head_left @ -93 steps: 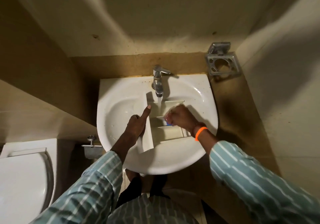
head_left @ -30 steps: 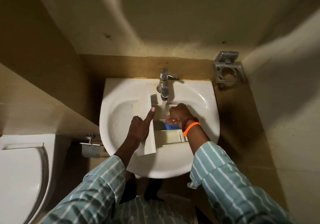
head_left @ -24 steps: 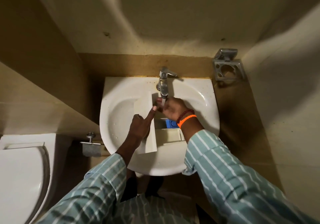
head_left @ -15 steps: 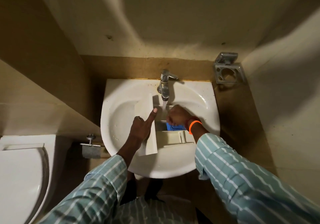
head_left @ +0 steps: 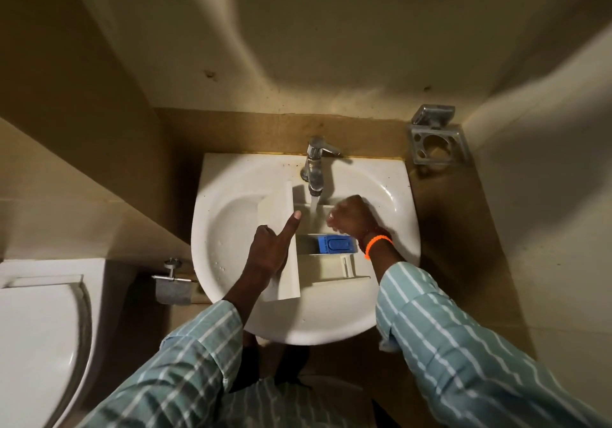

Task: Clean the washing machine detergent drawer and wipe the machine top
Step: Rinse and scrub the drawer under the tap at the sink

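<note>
Far left, one glossy white toilet lid point(head_left: 36, 335), smooth and rounded. Beside it a single dull metal paper holder point(head_left: 173, 287) juts from the wall. Now the sink point(head_left: 228, 229): one white ceramic basin, oval, speckled with droplets. Lying in it, the detergent drawer point(head_left: 326, 267), pale cream plastic, boxy, its flat front panel to the left and its compartments stretching right. One blue rectangular insert point(head_left: 336, 244) sits in the middle compartment.

The left hand point(head_left: 270, 248) grips the drawer's front panel, fingers wrapped behind it, index finger straight out along the panel's face. Above, one chrome tap point(head_left: 314, 169), cylindrical and shiny, pours a thin stream of water point(head_left: 313, 207) into the drawer's far compartment. The right hand point(head_left: 352, 214) is curled over that same compartment just right of the stream; whether its fingers hold anything, cannot tell. One orange band point(head_left: 377, 245) and one dark beaded bracelet ring that wrist. Two striped teal sleeves. Far right, one square metal holder point(head_left: 435, 143), wall-mounted.
</note>
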